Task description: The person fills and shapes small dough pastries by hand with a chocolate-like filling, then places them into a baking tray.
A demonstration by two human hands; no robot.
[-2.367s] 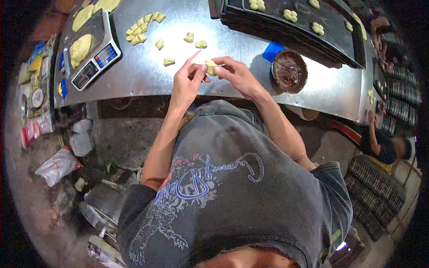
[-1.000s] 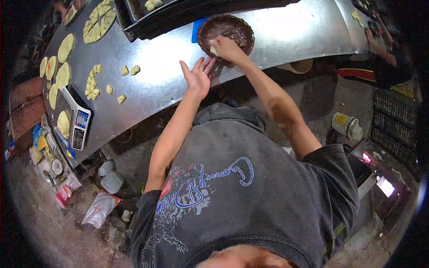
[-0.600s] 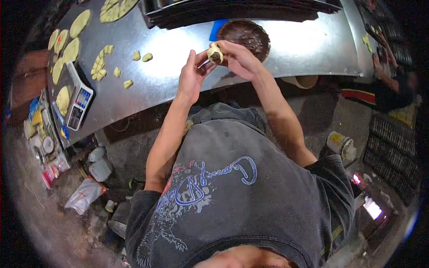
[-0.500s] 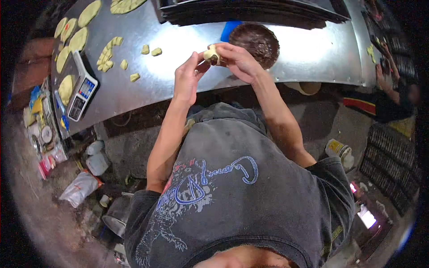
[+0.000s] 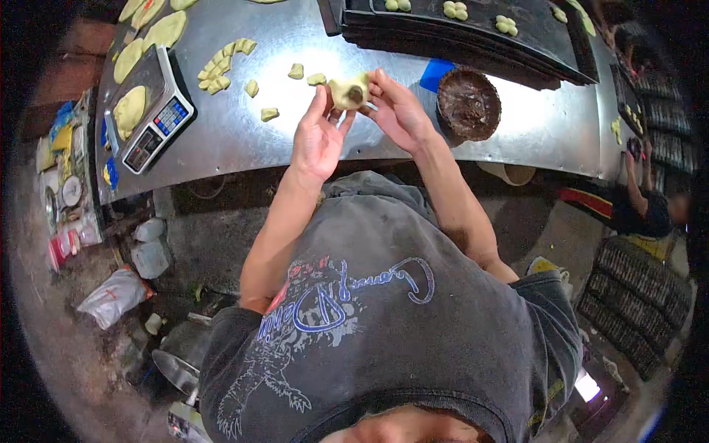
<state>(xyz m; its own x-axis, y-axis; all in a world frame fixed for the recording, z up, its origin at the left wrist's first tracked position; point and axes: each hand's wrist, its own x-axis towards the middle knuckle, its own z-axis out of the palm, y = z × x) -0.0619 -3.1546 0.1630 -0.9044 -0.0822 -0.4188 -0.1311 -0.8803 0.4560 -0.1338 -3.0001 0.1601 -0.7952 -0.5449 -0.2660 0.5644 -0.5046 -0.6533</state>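
Observation:
Between my two hands, above the steel table [image 5: 266,151], is a piece of yellow dough [image 5: 341,91] with a dark filling [image 5: 355,94] showing in its middle. My left hand [image 5: 319,140] pinches the dough's left side between thumb and fingers. On the other side, the fingertips of my right hand [image 5: 402,117] grip its right edge. Close to the right hand stands a round bowl [image 5: 496,122] with dark brown paste inside. Left of my hands lie small dough pieces [image 5: 269,114], some loose and others in a curved cluster [image 5: 219,68].
A digital scale [image 5: 164,118] at the left carries dough [image 5: 131,111], with flat dough pieces [image 5: 166,29] behind it. Stacked dark trays [image 5: 458,40] hold dough balls [image 5: 507,26] at the back. Something blue [image 5: 436,74] lies beside the bowl. Another person [image 5: 641,207] is at the far right.
The dough between my hands looks wider, and my fingers have shifted around it. My view has turned, so the scale, bowl and trays appear at different places.

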